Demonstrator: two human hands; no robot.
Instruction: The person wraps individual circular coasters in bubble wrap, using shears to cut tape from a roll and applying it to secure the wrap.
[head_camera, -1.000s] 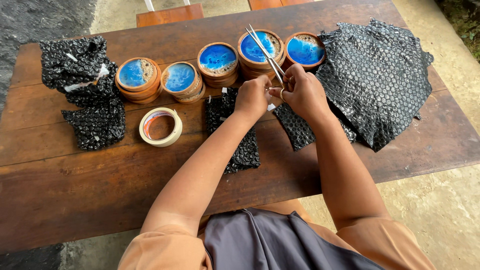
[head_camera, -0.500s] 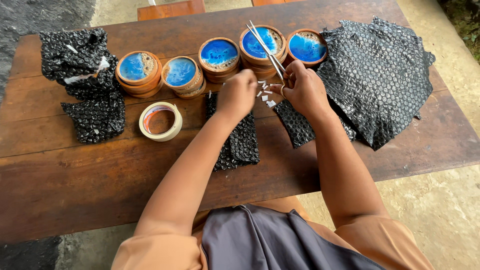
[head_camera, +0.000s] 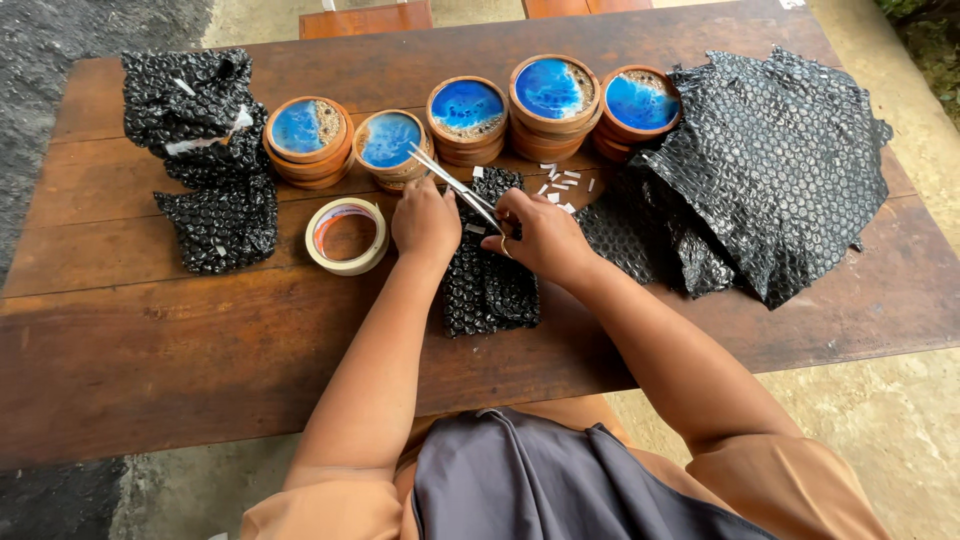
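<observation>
The right hand (head_camera: 540, 235) is curled shut around a pair of scissors (head_camera: 455, 187), blades pointing up and left. The left hand (head_camera: 425, 220) is closed too, maybe pinching a bit of tape; it is hard to see. Both hands sit over a black bubble-wrap packet (head_camera: 488, 285) on the wooden table (head_camera: 180, 350). A tape roll (head_camera: 347, 236) lies just left.

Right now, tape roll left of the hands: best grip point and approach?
Pinch the tape roll across its wall, one finger inside the open core, coming from above. It lies flat on the table with bare wood around it, just left of the left hand.
</observation>
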